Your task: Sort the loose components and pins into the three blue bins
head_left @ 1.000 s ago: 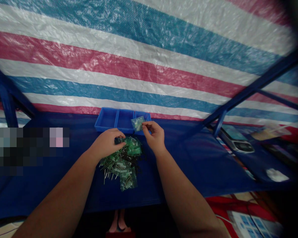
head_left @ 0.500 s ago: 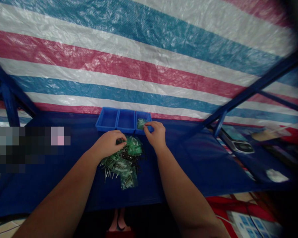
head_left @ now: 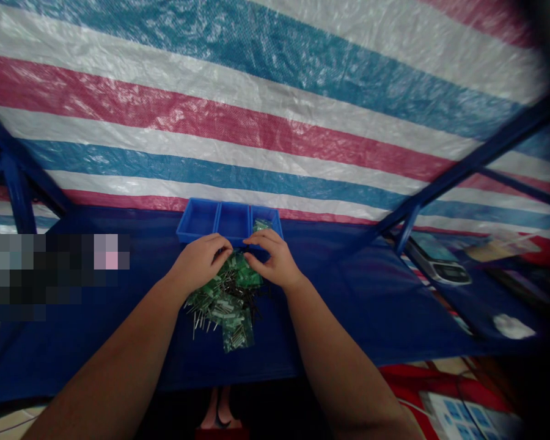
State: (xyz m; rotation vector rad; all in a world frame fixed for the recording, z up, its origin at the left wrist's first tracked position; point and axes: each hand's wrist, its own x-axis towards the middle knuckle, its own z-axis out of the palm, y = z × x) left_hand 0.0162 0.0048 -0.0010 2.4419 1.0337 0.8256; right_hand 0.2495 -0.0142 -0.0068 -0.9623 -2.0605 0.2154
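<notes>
A heap of small green-tinted plastic bags and thin metal pins (head_left: 220, 302) lies on the blue tabletop. My left hand (head_left: 201, 260) is at the heap's upper left, its thumb and fingertips pinched together; what they hold, if anything, is too small to name. Across from it, my right hand (head_left: 275, 260) hovers over the upper right of the heap, thumb and forefinger apart with nothing visible between them. Just behind both hands stands a blue tray with three compartments (head_left: 199, 237). Its right compartment contains a green-tinted bag (head_left: 261, 225), partly hidden by my right hand.
Blue metal frame bars (head_left: 16, 192) rise at both sides. A striped plastic sheet (head_left: 256, 128) hangs behind the table. To the right sit a digital scale (head_left: 440, 260) and a crumpled white item (head_left: 513, 326). A blurred-out patch covers the left side.
My right hand has moved left and slightly down, from the tray's right compartment to the heap, and its fingers have parted. My left hand has barely moved.
</notes>
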